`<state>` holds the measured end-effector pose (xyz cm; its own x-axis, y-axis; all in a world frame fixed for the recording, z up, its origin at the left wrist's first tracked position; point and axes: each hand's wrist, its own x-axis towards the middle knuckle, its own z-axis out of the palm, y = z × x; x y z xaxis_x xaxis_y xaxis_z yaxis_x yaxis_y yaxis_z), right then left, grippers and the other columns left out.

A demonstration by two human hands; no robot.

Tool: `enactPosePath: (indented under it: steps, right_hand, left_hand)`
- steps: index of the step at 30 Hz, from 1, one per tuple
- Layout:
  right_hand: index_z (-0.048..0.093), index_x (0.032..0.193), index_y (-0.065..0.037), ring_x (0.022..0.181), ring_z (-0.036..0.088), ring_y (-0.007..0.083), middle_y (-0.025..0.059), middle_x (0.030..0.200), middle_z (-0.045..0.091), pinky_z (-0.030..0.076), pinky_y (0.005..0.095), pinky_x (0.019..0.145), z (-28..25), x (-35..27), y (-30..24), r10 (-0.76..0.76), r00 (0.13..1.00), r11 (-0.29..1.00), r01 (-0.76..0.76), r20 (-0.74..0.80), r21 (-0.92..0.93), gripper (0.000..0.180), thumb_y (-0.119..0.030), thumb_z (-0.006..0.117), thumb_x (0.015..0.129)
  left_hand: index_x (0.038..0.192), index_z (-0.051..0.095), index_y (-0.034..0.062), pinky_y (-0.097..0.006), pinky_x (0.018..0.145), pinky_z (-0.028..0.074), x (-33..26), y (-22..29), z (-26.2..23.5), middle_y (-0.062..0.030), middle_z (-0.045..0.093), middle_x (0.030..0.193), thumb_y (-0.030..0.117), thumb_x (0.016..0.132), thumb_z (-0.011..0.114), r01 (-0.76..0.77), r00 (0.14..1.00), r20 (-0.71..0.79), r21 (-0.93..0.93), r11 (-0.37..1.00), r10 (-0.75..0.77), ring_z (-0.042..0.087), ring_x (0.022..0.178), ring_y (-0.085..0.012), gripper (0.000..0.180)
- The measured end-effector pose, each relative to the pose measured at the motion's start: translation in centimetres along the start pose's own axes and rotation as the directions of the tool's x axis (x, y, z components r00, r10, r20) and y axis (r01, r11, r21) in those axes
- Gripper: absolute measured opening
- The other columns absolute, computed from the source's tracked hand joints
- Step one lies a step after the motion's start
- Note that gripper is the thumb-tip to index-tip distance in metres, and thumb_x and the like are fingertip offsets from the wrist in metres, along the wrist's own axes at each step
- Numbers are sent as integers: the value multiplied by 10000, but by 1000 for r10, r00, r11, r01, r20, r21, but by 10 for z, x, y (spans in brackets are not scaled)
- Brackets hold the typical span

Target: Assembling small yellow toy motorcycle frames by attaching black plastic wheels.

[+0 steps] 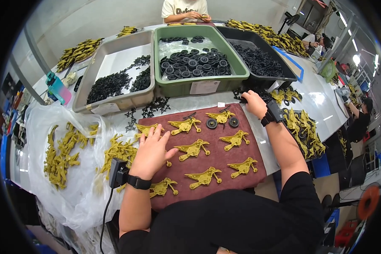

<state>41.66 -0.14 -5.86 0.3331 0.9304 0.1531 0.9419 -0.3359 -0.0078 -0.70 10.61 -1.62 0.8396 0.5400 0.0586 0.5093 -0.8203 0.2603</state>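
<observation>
A dark red cloth mat (pixel 218 163) lies in front of me with several yellow plastic toy plane bodies (pixel 193 149) laid out in rows. Two black wheels (pixel 211 123) flank the top middle plane body (pixel 220 116). My left hand (pixel 151 151) rests flat with fingers spread on the mat's left edge, over a yellow body. My right hand (pixel 255 104) reaches past the mat's top right corner into a heap of small black parts (pixel 264 94); its fingers are curled there, and what they grip is hidden.
Behind the mat stand a grey bin (pixel 114 101) of black parts, a green bin (pixel 190 82) of black wheels and a black bin (pixel 262 59) of black pieces. Yellow bodies pile on clear plastic (pixel 61 154) at left and at right (pixel 302 131). Another person sits at the far end.
</observation>
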Motion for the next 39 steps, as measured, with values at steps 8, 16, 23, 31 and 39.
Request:
enactPosePath:
  steps: [8, 16, 23, 31, 39]
  right_hand:
    - [589, 1068, -4, 814, 631, 236, 132, 870, 639, 501, 326, 722, -15, 4, 29, 222, 961, 818, -93, -163, 568, 272, -65, 604, 803]
    - [541, 1042, -72, 595, 478, 51, -33, 727, 505, 396, 204, 486, -31, -4, 7, 429, 863, 326, -425, 268, 844, 195, -214, 567, 912]
    - [566, 1031, -20, 593, 519, 78, 10, 755, 564, 431, 245, 484, -39, -10, -16, 256, 936, 542, -345, 240, 766, 251, -229, 585, 894]
    - [597, 1049, -9, 894, 633, 242, 142, 978, 656, 499, 334, 770, -72, -44, -140, -344, 921, 678, 108, 184, 727, 252, -174, 617, 860]
    - [546, 1157, -34, 999, 566, 355, 167, 1035, 573, 460, 410, 856, -61, -80, -226, -642, 712, 672, 345, 284, 655, 336, -182, 609, 863]
  left_hand:
    - [1245, 542, 57, -504, 1063, 288, -10, -8, -2, -232, 398, 1383, 378, 837, 638, 43, 997, -69, 5, 999, -42, 360, 1291, -397, 528]
    - [1233, 548, 63, -498, 1068, 287, -12, -11, 3, -228, 399, 1381, 372, 835, 641, 45, 996, -80, 8, 999, -45, 362, 1289, -400, 512]
    - [1277, 509, 63, -505, 1084, 253, -13, -13, -7, -240, 339, 1427, 336, 850, 629, 107, 994, -8, -13, 994, -107, 301, 1328, -413, 520]
    - [1262, 506, 5, -497, 1076, 279, -16, -17, 1, -201, 393, 1401, 349, 857, 612, 127, 991, -36, 44, 991, -125, 348, 1319, -337, 541]
    - [1290, 480, -9, -494, 1082, 265, -18, -17, -2, -231, 367, 1409, 357, 863, 603, 138, 990, 22, 25, 990, -139, 316, 1332, -364, 576]
